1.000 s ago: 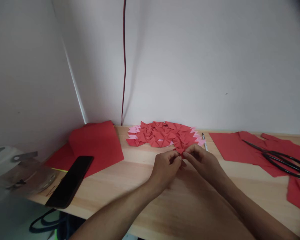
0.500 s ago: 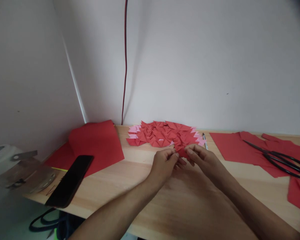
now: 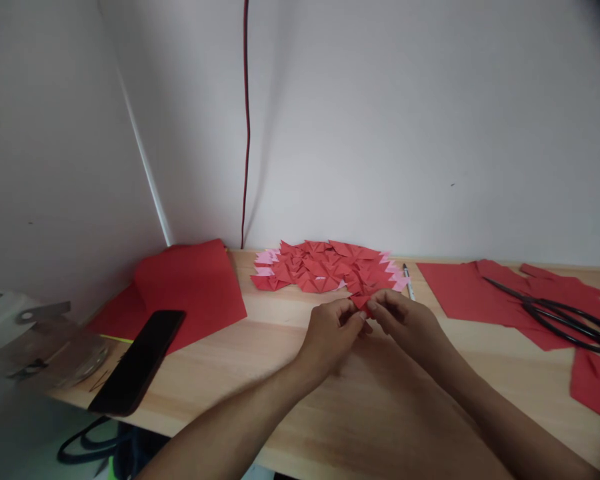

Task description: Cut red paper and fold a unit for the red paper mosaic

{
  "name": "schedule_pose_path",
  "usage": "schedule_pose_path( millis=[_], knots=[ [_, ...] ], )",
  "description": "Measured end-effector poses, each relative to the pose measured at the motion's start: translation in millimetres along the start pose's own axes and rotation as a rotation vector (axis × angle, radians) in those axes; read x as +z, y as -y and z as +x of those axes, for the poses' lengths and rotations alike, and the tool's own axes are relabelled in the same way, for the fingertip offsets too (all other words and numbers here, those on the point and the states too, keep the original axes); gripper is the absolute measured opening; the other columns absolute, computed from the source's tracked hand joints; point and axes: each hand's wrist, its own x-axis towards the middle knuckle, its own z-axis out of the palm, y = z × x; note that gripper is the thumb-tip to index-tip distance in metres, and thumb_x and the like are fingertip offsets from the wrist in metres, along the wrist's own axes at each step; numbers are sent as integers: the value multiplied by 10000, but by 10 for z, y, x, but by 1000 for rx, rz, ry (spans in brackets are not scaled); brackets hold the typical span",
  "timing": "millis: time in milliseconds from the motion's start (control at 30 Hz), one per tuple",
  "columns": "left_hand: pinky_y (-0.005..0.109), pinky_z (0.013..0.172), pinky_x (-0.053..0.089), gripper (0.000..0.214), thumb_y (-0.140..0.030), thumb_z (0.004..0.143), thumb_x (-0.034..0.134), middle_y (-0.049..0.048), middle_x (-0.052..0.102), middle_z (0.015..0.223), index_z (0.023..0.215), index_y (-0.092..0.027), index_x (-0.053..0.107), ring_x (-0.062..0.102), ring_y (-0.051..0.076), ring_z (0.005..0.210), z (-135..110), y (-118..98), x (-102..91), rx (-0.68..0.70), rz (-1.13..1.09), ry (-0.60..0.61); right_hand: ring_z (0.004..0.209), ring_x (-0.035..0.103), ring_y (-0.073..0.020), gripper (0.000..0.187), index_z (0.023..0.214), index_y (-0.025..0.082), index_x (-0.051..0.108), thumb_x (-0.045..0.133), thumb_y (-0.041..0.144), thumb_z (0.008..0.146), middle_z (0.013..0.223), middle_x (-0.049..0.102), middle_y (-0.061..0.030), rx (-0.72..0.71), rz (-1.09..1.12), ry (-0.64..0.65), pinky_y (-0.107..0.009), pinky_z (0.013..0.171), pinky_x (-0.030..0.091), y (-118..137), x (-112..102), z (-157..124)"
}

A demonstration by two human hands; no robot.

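Note:
Between both hands is a small piece of folded red paper (image 3: 361, 302), mostly covered by fingers. My left hand (image 3: 334, 331) pinches its left side between thumb and fingers. On the other side, my right hand (image 3: 401, 315) grips the same piece with thumb and fingertips. Right behind the hands lies a pile of folded red paper pieces (image 3: 325, 268), pointed and overlapping, with pink paper pieces (image 3: 266, 258) showing at its left and right ends. A marker (image 3: 409, 283) rests beside the pile, close to my right hand.
Black-handled scissors (image 3: 555, 313) lie on red paper sheets (image 3: 453, 290) at the right. To the left, a black phone (image 3: 137, 363) overlaps a large red sheet (image 3: 195, 287). A clear container with a white lid (image 3: 10, 323) stands at the left edge. A thin cable (image 3: 247, 133) hangs down the wall.
The fingers have drawn closer together on the red paper, and less of it shows. The left thumb has shifted right. The whole view has moved very slightly.

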Motion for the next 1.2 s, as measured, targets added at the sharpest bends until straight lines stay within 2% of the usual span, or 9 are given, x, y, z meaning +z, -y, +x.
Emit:
schedule_pose_path(
  millis=[133, 300, 500, 633, 733, 933, 1067, 1200],
  knots=[
    [244, 638, 457, 186, -252, 825, 508, 31, 662, 675, 706, -157, 616, 615, 149, 651, -1, -5, 4, -6, 3, -28, 508, 469, -118, 257, 717, 225, 536, 455, 385, 900, 599, 566, 28, -44, -22, 21, -239, 481, 362, -23, 27, -6],
    [234, 596, 432, 197, -269, 824, 511, 20, 638, 635, 682, -162, 597, 587, 139, 610, -6, 17, 3, -9, -36, -65, 519, 500, -127, 286, 739, 226, 520, 408, 414, 924, 622, 577, 25, -26, 7, 86, -247, 493, 379, -25, 27, 0],
    [229, 549, 386, 231, -270, 798, 530, 5, 593, 583, 591, -165, 533, 545, 130, 574, 9, 73, 31, -26, 5, -101, 545, 494, -137, 272, 706, 233, 454, 391, 367, 934, 621, 552, 23, -50, -46, 87, -251, 508, 379, -22, 60, -21],
    [226, 489, 370, 232, -283, 779, 543, -3, 558, 540, 582, -166, 507, 509, 117, 493, 24, 98, 70, -117, -111, -67, 518, 455, -142, 277, 667, 239, 357, 382, 331, 927, 573, 488, 30, -15, -92, 55, -253, 477, 334, -25, 122, -35],
    [223, 493, 392, 208, -269, 769, 549, 0, 559, 534, 596, -157, 524, 510, 109, 480, 30, 100, 83, -133, -203, -62, 531, 437, -143, 276, 682, 240, 337, 361, 343, 937, 592, 470, 29, -16, -66, 61, -259, 493, 327, -29, 138, -42],
    [217, 456, 390, 211, -283, 765, 556, -7, 543, 516, 603, -149, 533, 498, 102, 444, 38, 110, 52, -143, -222, -52, 613, 480, -143, 302, 721, 227, 400, 355, 415, 953, 664, 505, 23, -6, 82, 195, -261, 567, 369, -49, 94, -27],
    [215, 439, 380, 209, -270, 760, 550, -6, 547, 502, 589, -155, 515, 493, 102, 424, 42, 119, 42, -152, -213, -13, 662, 530, -151, 311, 761, 215, 497, 364, 420, 954, 711, 574, 4, -62, 238, 318, -271, 623, 399, -87, 81, 27],
    [211, 425, 372, 175, -228, 739, 535, -12, 535, 476, 583, -153, 517, 476, 96, 398, 49, 121, 45, -178, -267, -4, 650, 532, -149, 334, 720, 208, 514, 396, 426, 943, 697, 586, -2, -89, 274, 318, -271, 617, 393, -107, 86, 53]
  ],
)
